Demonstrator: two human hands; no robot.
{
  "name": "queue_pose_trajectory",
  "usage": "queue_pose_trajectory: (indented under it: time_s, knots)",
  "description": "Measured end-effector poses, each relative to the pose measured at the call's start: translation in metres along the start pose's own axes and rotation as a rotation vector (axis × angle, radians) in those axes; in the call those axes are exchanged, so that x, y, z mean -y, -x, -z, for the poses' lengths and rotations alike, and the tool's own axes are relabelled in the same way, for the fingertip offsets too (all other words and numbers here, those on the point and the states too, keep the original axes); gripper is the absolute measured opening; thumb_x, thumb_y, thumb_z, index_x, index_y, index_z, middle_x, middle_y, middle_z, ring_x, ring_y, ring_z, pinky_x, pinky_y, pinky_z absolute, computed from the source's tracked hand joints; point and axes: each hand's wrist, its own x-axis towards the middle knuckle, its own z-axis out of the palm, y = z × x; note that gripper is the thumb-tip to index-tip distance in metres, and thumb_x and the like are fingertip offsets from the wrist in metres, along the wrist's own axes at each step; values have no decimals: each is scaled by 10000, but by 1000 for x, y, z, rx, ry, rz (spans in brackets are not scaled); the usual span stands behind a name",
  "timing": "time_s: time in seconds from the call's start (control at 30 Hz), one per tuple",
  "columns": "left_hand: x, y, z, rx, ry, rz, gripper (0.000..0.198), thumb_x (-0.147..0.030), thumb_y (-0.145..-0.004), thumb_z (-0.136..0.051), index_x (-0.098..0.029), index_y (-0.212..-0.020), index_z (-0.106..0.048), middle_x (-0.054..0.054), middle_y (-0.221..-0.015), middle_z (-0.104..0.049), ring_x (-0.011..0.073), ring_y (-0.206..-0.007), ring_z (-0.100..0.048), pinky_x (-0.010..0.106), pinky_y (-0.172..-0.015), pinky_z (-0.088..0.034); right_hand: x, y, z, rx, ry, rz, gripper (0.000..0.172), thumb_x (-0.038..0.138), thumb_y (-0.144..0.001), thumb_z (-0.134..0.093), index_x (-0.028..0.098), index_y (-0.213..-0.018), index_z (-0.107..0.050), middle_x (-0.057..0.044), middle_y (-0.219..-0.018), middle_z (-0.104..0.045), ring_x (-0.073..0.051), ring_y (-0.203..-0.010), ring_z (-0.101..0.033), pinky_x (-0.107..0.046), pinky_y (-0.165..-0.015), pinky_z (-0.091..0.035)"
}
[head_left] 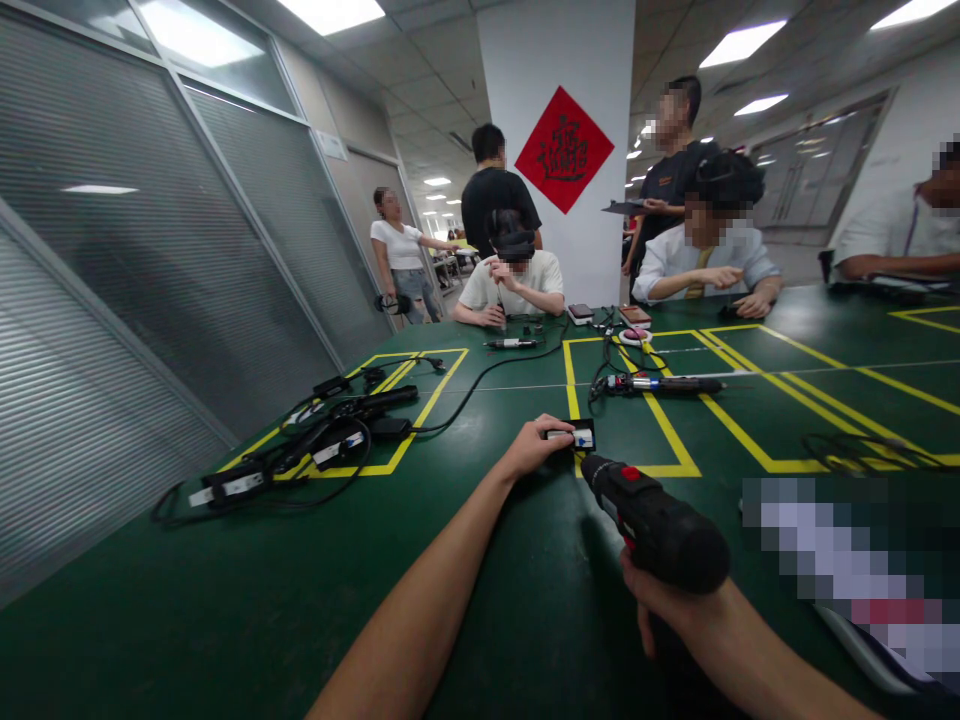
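A black cordless drill (660,520) with a red switch on top is gripped in my right hand (654,590), whose fingers wrap the handle below its body. The chuck points forward and left, close to a small black case with white and blue parts (583,437). Whether the drill's tip touches the case I cannot tell. My left hand (531,447) holds this case at its left side, fingers closed on it against the green table (450,560). Part of the case is hidden behind those fingers.
Black cables and adapters (330,430) lie in a heap to the left. Across the table's middle lies a long pen-shaped electric screwdriver (664,384), with another one (512,343) farther back. Yellow tape (675,440) marks out rectangles. Two people wearing headsets sit opposite; others stand behind.
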Motion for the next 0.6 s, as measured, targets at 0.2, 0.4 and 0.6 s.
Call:
queue_pose_trajectory:
  time_s: [0.2,0.4,0.6]
  knots:
    - [-3,1,1,9,9,9,297,-363,-719,-588,-183,-947,-652,54,-956,-582,162,-882,-535,278,-798,-408,6,1,3,21,52,-16,205,338,-837,-420,161,-883,-514,33,-533,-541,-122,-524,-498,-284,-599,-383]
    - [-6,1,1,13,-1,38,287,-349,-721,-588,-186,-949,-652,52,-952,-577,159,-873,-536,274,-792,-413,11,2,1,14,38,-17,200,337,-835,-423,157,-872,-503,37,-505,-529,-122,-503,-497,-277,-564,-378]
    - [-8,1,1,8,1,51,277,-338,-720,-590,-191,-946,-654,48,-948,-580,159,-872,-535,275,-794,-415,1,1,1,18,-3,-2,215,363,-830,-440,170,-904,-498,45,-528,-528,-110,-469,-494,-277,-555,-391]
